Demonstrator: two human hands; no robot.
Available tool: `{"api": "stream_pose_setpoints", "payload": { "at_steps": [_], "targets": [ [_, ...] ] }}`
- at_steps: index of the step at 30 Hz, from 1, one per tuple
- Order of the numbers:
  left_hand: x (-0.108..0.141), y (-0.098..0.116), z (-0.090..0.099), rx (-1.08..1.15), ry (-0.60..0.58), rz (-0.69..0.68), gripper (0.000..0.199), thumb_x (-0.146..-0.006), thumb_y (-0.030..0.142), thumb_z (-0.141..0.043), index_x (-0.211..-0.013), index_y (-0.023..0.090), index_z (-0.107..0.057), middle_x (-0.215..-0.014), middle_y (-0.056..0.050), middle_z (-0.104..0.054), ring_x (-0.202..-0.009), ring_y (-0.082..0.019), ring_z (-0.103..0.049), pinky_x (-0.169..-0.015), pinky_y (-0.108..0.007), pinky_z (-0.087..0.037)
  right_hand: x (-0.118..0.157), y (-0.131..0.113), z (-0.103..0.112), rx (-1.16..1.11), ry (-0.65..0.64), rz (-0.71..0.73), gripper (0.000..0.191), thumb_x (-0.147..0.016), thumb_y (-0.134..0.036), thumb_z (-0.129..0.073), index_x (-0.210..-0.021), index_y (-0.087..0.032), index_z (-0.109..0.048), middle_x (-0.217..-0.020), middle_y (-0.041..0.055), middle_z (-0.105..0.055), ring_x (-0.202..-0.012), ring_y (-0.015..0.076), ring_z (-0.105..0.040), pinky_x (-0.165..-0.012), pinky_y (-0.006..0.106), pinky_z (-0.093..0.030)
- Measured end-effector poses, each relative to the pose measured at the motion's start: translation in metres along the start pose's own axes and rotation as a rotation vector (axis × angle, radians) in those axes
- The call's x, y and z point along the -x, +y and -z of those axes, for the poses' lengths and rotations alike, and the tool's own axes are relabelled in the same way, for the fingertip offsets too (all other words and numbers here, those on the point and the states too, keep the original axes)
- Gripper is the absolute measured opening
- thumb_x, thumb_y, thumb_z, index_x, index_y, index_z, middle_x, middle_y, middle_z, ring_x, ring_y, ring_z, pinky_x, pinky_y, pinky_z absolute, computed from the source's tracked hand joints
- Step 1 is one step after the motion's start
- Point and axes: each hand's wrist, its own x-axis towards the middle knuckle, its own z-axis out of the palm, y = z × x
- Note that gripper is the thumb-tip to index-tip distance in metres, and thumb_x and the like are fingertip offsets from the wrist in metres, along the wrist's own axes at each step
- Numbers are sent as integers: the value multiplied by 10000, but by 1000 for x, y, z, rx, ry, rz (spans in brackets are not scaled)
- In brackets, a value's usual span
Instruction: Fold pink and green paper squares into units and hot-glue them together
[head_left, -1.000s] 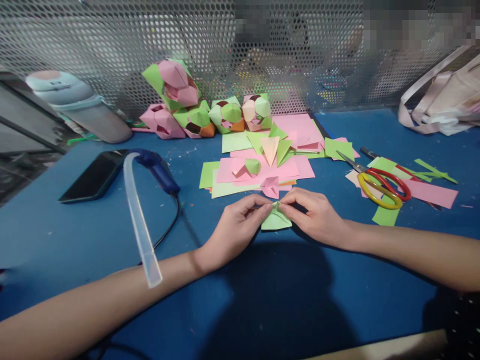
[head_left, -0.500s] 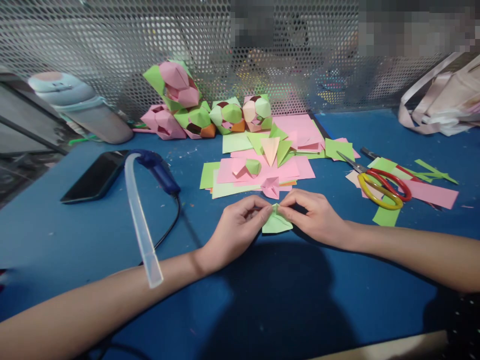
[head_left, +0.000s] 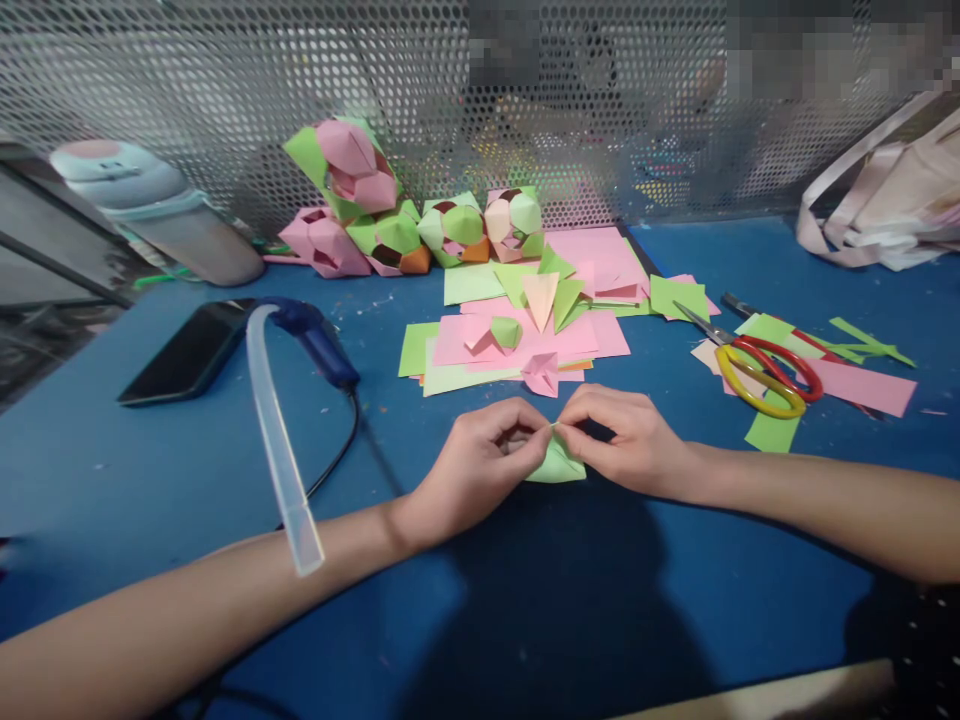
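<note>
A small folded light-green paper piece (head_left: 556,466) sits between my hands just above the blue table (head_left: 525,600). My left hand (head_left: 472,470) pinches its left upper corner with thumb and fingertips. My right hand (head_left: 634,440) pinches the same top point from the right. The fingertips of both hands meet at the paper's top, and its lower part shows beneath them. Just beyond my hands lies a small folded pink piece (head_left: 541,373).
Pink and green paper sheets (head_left: 517,335) with folded units lie behind my hands. Folded paper balls (head_left: 405,225) stand against the perforated metal screen. Red-and-yellow scissors (head_left: 757,365) and paper strips lie right. A glue gun (head_left: 300,360), phone (head_left: 187,350) and bottle (head_left: 157,215) are left.
Both hands have drawn slightly nearer to me and closed tighter on the green paper, which now looks more folded and compact.
</note>
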Motion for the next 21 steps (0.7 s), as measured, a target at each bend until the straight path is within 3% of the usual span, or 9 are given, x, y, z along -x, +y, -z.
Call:
{"api": "stream_pose_setpoints", "payload": {
  "at_steps": [5,9,12,21],
  "targets": [
    [0,-2,-1,66,-27,11,98,-835,199,-576,-758,144,-602,-733,-10,-597,-632,-93,-488,-552,-205,-371,0,0,1,-15,-11,-3,122,-882,-151,-524,-777,-163,-586,-722,18,-581,-684,121,-518,-660,264,-414],
    [-1,-4,-1,94,80,-40,75,-830,188,-585,-765,152,-589,-788,-27,-607,-718,-119,-550,-620,-223,-414,-1,-1,2,9,-51,-87,74,-876,-235,-564,-876,-165,-588,-778,21,-580,-711,127,-520,-673,263,-419],
    [-1,-3,-1,119,143,-69,73,-820,179,-598,-755,156,-574,-857,-44,-617,-784,-132,-580,-665,-227,-443,-2,-1,0,68,-39,-146,67,-844,-208,-586,-799,-164,-562,-722,3,-565,-670,119,-508,-653,256,-402],
    [-3,-6,-2,68,69,-27,111,-815,172,-589,-719,162,-535,-903,-53,-649,-816,-137,-606,-672,-226,-460,1,4,-2,142,-2,-35,142,-859,-141,-548,-719,-167,-547,-672,-1,-580,-638,119,-496,-662,265,-376]
  ]
}}
